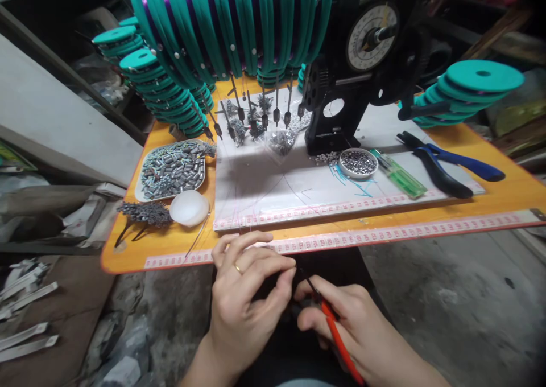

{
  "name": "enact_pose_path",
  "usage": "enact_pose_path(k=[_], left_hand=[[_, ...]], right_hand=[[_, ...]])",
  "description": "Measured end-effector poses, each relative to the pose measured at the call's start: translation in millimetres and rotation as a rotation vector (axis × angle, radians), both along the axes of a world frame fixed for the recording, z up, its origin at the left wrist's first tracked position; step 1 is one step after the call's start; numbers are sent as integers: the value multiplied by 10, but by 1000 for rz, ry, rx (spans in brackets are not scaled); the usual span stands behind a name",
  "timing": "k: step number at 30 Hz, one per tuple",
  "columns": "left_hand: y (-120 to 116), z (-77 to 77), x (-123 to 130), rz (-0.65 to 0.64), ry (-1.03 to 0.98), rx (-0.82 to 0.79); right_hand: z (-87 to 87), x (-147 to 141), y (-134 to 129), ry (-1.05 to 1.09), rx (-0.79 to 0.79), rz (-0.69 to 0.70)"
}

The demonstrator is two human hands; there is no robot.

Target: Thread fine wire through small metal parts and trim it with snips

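Pliers [338,333]: lay within the right grip [358,313], dark tip angled up toward the left grip [249,287].
Right grip: was clenched around the red handle.
Left grip: had thumb and forefinger pinched together near that tip; whether something sat between them, I could not tell.
Surface [128,259]: yellow, carried blue-handled pliers [464,161].

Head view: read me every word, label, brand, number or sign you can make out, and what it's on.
No text reads surely enough to quote.
Measuring tape along the table's front edge: row of numbers, too small and blurred.
Tape strip on the white board: the same.
Dial on the black machine: markings too small.
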State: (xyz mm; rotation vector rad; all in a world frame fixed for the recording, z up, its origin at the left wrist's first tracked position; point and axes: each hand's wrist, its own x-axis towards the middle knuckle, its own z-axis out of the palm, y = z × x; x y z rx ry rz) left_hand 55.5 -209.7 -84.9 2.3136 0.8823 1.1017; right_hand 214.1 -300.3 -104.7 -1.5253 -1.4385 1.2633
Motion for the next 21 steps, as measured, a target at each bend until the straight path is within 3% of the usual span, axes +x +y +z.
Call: enact_pose_path(k=[3, 6, 9, 12, 15, 21], left_hand=[[29, -17, -181, -29, 10, 66], [45, -17, -420, 32, -9, 132], [68, -6, -611, 108, 20, 210], [110, 9, -713, 96, 111, 279], [149, 29, -719, 59, 165, 308], [219, 64, -606, 40, 232, 319]], right_hand=[[43, 102, -24, -192, 189, -38], [95, 186, 25, -508, 404, -92], [94, 185, 145, -705, 498, -16], [69, 135, 238, -805, 535, 42], [101, 132, 221, -804, 541, 12], [201, 249, 18, -499, 453, -58]])
